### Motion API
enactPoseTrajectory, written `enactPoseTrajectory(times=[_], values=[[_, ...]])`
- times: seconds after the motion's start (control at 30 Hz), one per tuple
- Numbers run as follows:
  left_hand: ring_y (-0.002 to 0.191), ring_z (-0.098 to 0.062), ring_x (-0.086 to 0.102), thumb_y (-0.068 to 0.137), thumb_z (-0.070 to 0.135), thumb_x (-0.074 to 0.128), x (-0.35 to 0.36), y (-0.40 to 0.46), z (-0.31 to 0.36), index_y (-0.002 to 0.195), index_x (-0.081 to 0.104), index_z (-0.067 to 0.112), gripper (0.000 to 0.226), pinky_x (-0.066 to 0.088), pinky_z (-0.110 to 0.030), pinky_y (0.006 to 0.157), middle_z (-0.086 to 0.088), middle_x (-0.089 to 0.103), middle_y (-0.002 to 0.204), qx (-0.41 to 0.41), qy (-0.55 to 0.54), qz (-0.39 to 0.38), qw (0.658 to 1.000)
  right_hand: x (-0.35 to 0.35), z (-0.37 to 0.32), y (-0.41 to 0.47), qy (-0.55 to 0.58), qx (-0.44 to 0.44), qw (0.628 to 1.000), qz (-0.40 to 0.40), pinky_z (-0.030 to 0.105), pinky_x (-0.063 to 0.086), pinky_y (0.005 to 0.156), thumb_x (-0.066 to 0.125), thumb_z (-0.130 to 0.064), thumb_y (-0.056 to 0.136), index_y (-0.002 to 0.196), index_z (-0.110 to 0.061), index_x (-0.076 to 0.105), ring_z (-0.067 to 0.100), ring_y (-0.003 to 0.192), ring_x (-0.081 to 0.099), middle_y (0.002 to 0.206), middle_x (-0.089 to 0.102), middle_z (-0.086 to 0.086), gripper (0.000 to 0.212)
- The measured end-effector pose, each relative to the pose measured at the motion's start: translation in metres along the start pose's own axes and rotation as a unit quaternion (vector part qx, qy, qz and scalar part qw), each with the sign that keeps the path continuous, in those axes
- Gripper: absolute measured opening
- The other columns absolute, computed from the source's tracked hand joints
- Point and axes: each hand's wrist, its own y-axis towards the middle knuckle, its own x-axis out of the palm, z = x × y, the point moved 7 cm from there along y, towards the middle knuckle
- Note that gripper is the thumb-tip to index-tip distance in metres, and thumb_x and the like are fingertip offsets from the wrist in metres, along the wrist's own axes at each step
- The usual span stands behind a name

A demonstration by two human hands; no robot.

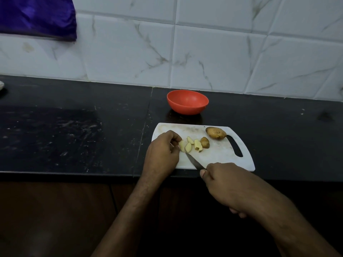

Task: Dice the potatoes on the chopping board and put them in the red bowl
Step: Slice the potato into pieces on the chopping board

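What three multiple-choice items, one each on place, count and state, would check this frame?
1. Where is the bowl?
A. On the board
B. Behind the board, near the wall
C. In the left hand

2. How many whole potatoes lie on the board?
A. One
B. Three
C. None

3. What does the right hand hold?
A. Nothing
B. A potato
C. The knife

Answers:
1 B: the bowl stands on the counter past the board's far edge.
2 A: one whole potato lies by the handle slot; the rest are cut pieces.
3 C: its fingers curl round the handle of the knife, while the left hand steadies a piece.
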Motion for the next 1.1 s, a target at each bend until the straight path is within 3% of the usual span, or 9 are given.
enactPoseTrajectory(times=[0.23, 0.4, 0.63, 0.7, 0.8, 0.97, 1.1], values=[[0.094, -0.005, 0.055, 0.097, 0.033, 0.060, 0.005, 0.000, 0.011, 0.122, 0.067, 0.034, 0.026, 0.049, -0.038, 0.091, 0.016, 0.062, 0.104, 0.051, 0.062, -0.043, 0.996, -0.028, 0.024, 0.013, 0.060, -0.006, 0.989, 0.133, 0.030, 0.050, 0.060, 0.029, -0.050, 0.104, 0.096, -0.026, 0.058, 0.009, 0.062, 0.055, 0.076, 0.060, -0.004, 0.039], [0.104, -0.006, 0.051, 0.090, 0.055, 0.061, 0.012, -0.003, 0.017, 0.129, 0.058, 0.034, 0.044, 0.040, -0.035, 0.095, 0.017, 0.058, 0.112, 0.081, 0.142, -0.053, 0.985, -0.022, 0.046, 0.054, 0.053, 0.003, 0.972, 0.227, 0.033, 0.050, 0.063, 0.034, -0.052, 0.102, 0.094, -0.025, 0.062, 0.011, 0.075, 0.057, 0.076, 0.058, -0.008, 0.039], [0.105, -0.006, 0.052, 0.090, 0.057, 0.059, 0.019, 0.003, 0.014, 0.124, 0.055, 0.033, 0.042, 0.039, -0.033, 0.091, 0.016, 0.054, 0.112, 0.065, 0.179, -0.047, 0.981, -0.027, 0.052, 0.076, 0.062, -0.085, 0.925, 0.364, 0.029, 0.035, 0.055, 0.040, -0.051, 0.100, 0.096, -0.026, 0.060, 0.016, 0.067, 0.055, 0.062, 0.048, -0.011, 0.032], [0.102, -0.005, 0.052, 0.090, 0.057, 0.060, 0.021, 0.006, 0.012, 0.120, 0.056, 0.034, 0.038, 0.038, -0.033, 0.088, 0.017, 0.053, 0.109, 0.053, 0.180, -0.052, 0.981, -0.026, 0.057, 0.079, 0.084, -0.099, 0.912, 0.389, 0.031, 0.040, 0.052, 0.042, -0.050, 0.099, 0.097, -0.025, 0.062, 0.015, 0.061, 0.055, 0.059, 0.049, -0.010, 0.033], [0.096, -0.005, 0.053, 0.089, 0.054, 0.062, 0.022, 0.013, 0.011, 0.111, 0.058, 0.035, 0.029, 0.036, -0.033, 0.085, 0.016, 0.054, 0.102, 0.033, 0.174, -0.049, 0.983, -0.026, 0.062, 0.079, 0.118, -0.111, 0.899, 0.406, 0.037, 0.049, 0.053, 0.038, -0.052, 0.098, 0.099, -0.023, 0.064, 0.013, 0.056, 0.053, 0.058, 0.053, -0.005, 0.039], [0.082, -0.009, 0.060, 0.088, 0.040, 0.069, 0.018, 0.027, 0.008, 0.099, 0.063, 0.030, 0.016, 0.046, -0.031, 0.071, 0.011, 0.062, 0.081, -0.044, 0.138, -0.034, 0.989, -0.024, 0.067, 0.084, 0.132, -0.101, 0.904, 0.394, 0.034, 0.048, 0.054, 0.036, -0.055, 0.098, 0.103, -0.025, 0.066, 0.009, 0.058, 0.053, 0.059, 0.054, -0.005, 0.043], [0.092, -0.015, 0.063, 0.093, 0.044, 0.064, 0.013, 0.035, 0.006, 0.110, 0.067, 0.024, 0.027, 0.052, -0.034, 0.079, 0.007, 0.067, 0.092, -0.081, 0.112, -0.005, 0.990, -0.023, 0.076, 0.087, 0.179, -0.097, 0.902, 0.382, 0.024, 0.037, 0.048, 0.042, -0.053, 0.099, 0.099, -0.024, 0.068, 0.010, 0.053, 0.051, 0.056, 0.054, -0.004, 0.038]])
